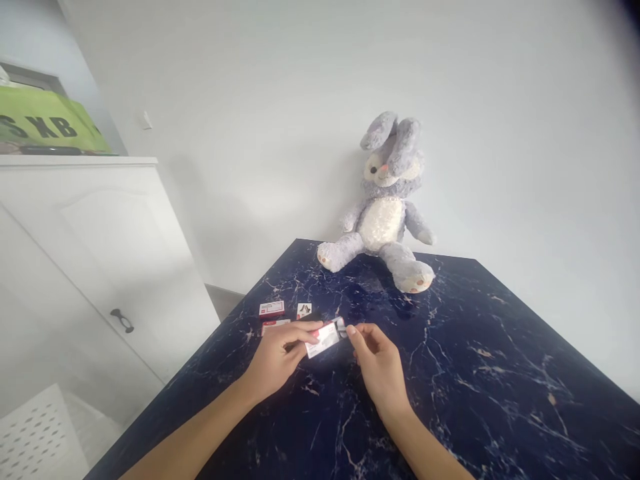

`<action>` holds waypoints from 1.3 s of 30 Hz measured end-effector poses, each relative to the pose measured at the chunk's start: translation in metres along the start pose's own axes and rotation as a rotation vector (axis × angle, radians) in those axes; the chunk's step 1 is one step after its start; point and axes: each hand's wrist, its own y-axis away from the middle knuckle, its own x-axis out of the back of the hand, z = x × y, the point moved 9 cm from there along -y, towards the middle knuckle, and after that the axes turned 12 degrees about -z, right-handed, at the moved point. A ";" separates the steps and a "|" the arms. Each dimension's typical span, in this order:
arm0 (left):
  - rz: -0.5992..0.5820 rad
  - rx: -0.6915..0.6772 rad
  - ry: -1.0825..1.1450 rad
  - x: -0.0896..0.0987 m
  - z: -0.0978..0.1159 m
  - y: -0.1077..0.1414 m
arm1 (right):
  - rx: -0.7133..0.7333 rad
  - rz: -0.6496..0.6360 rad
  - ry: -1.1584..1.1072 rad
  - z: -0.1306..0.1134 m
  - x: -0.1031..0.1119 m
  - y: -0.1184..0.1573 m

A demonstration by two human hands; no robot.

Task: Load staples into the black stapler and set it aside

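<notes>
My left hand [280,357] is closed around one end of a small white and red cardboard box [323,340], holding it tilted over the dark table. At the box's right end a greyish flap-like piece [341,327] sticks out. My right hand [377,363] pinches at that piece with thumb and forefinger; whether it is a flap or something inside the box, I cannot tell. Just beyond my left hand lie a red and white box [271,309], a second similar box [275,325] partly covered by the hand, and a small picture card or box [304,310] beside a dark item.
A grey plush rabbit [383,223] sits at the back of the blue marbled table [475,360], against the wall. To the left stands a white cabinet [100,247] with a green bag [50,123] on top. A white perforated object [40,433] is at lower left.
</notes>
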 end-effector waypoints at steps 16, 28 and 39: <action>-0.079 0.158 0.724 -0.025 -0.027 0.002 | 0.054 -0.062 -0.098 -0.006 -0.006 0.001; 0.028 0.050 0.384 -0.021 -0.004 0.009 | -0.021 -0.136 -0.299 0.006 -0.012 -0.003; -0.361 0.240 0.444 -0.065 -0.006 0.012 | 0.049 -0.014 -0.116 -0.003 0.001 0.001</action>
